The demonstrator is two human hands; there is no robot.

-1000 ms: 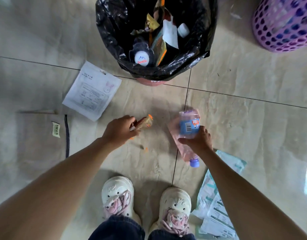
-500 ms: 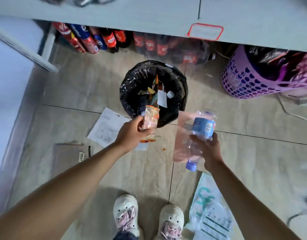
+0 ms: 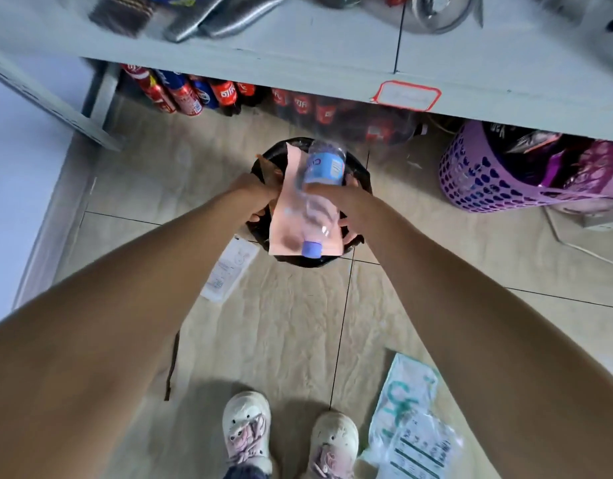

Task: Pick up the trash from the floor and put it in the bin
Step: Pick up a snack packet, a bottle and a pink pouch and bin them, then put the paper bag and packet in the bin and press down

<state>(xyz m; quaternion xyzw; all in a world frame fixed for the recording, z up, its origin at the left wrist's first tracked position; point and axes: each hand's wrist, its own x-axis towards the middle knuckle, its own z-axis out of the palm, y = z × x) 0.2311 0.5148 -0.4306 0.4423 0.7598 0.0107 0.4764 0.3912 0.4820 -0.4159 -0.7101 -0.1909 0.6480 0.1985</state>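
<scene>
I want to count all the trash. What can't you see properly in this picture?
Head view, the only one:
- Inside of the bin: covered by both hands, the bottle and the pink sheet.
- Left hand: what it holds is blurred and mostly hidden.
- White paper: partly behind the left arm, print too small.
- Plastic bag: cut off by the bottom edge.
- Shelf items: motion-blurred.

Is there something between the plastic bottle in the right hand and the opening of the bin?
Nothing visible blocks it. The right hand holds the plastic bottle and a pink sheet directly over the bin; the left hand is beside them.
</scene>
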